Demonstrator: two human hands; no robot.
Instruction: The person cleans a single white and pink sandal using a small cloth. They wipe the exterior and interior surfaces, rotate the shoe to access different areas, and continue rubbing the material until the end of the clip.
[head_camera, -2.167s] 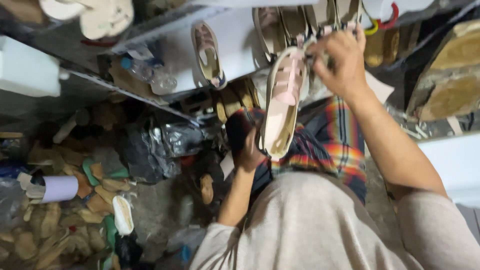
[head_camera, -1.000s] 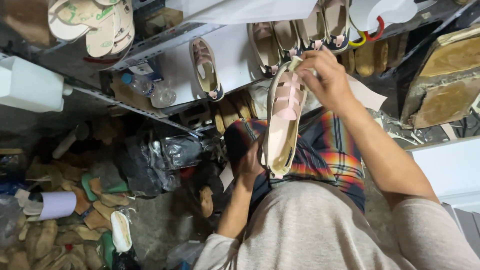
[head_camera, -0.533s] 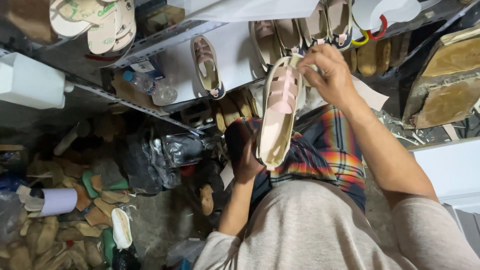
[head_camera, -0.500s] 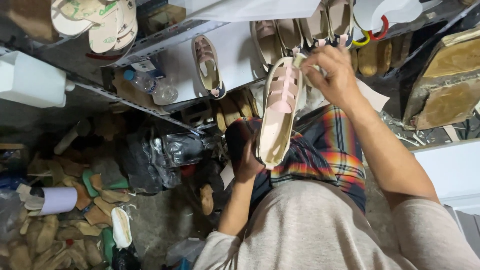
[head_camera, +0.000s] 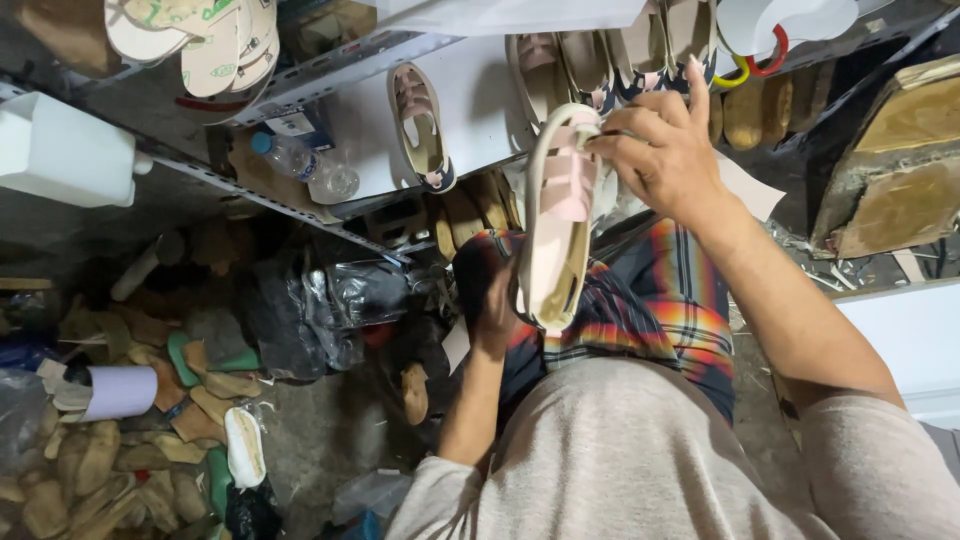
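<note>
Pink strapped sandal (head_camera: 555, 215) gripped by right hand (head_camera: 660, 160) at straps, left hand (head_camera: 497, 315) apparently steadying its heel, unshelved

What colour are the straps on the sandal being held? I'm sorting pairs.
Pale pink straps on a cream-soled sandal, seen in the head view.

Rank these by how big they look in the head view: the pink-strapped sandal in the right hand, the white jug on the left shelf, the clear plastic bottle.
1. Pink-strapped sandal, though it is nearest the camera, so this is unsure.
2. White jug, nearly as large.
3. Clear plastic bottle, plainly smallest.
</note>
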